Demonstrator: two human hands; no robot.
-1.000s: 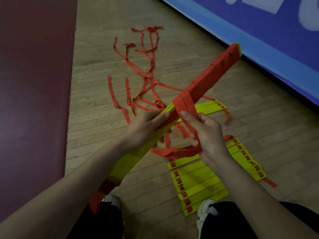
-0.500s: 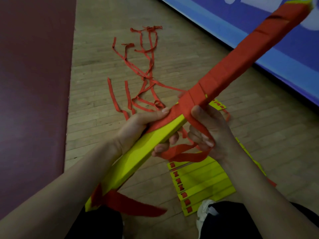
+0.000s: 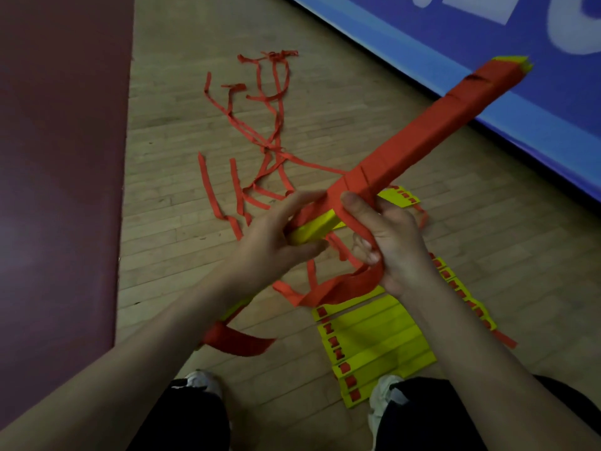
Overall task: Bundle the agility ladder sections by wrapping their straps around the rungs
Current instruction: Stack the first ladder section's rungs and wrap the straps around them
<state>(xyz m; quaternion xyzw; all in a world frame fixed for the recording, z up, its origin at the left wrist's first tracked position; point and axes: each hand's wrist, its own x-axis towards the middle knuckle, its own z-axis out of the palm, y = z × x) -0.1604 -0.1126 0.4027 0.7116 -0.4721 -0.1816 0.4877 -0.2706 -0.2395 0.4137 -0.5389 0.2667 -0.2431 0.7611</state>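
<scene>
Two white shoes (image 3: 201, 382) sit nearest, either side of a fanned ladder section (image 3: 377, 343) whose yellow rungs lie flat on the wooden floor (image 3: 182, 92), red webbing threaded through their ends. Above it, both hands hold the bundle (image 3: 422, 138) in the air. The left hand (image 3: 276, 245) is curled round the bare yellow part of the stacked rungs. The right hand (image 3: 395, 245) pinches the red strap (image 3: 341, 288) just where the wrapping ends, its thumb pressing the last turn down. The strap's free length loops slack below that hand. The bundle slants from beside the left forearm up and away to the right, its far half bound in red with yellow tips showing.

By my judgement the rungs are light, stiff and flat, and apt to slide within the stack, so the hold belongs mid-stack, squeezing. The webbing looks soft and limp, and a turn would loosen unless pulled taut close to the wrap.

Farther off, loose straps (image 3: 270, 148) tangle on the floor beside a maroon mat (image 3: 58, 157). White shapes on the blue banner (image 3: 487, 34) are cropped and unreadable, and no brand shows on the rungs.
</scene>
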